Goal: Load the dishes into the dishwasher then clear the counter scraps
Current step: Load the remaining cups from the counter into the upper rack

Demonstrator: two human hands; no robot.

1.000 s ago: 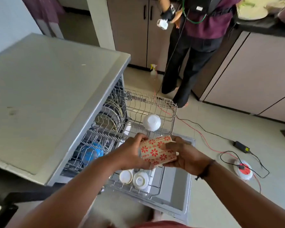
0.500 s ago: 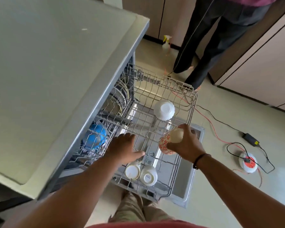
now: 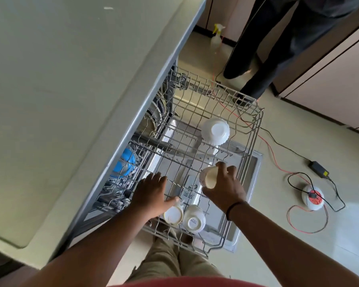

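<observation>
The dishwasher rack (image 3: 255, 129) is a grey wire basket, pulled out over the open door. 1 white bowl (image 3: 215, 131) sits upside down near the far side of the rack. 2 small white cups (image 3: 182, 215) sit upside down, side by side, at the near edge of the rack. A cup (image 3: 208, 177) is over the middle of the rack, tipped on its side; it looks cream, with maybe a red pattern.

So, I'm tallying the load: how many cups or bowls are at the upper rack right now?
4: white bowl upturned at the far side, two cups at the near edge, one cup in the right hand. Others may be hidden.
</observation>
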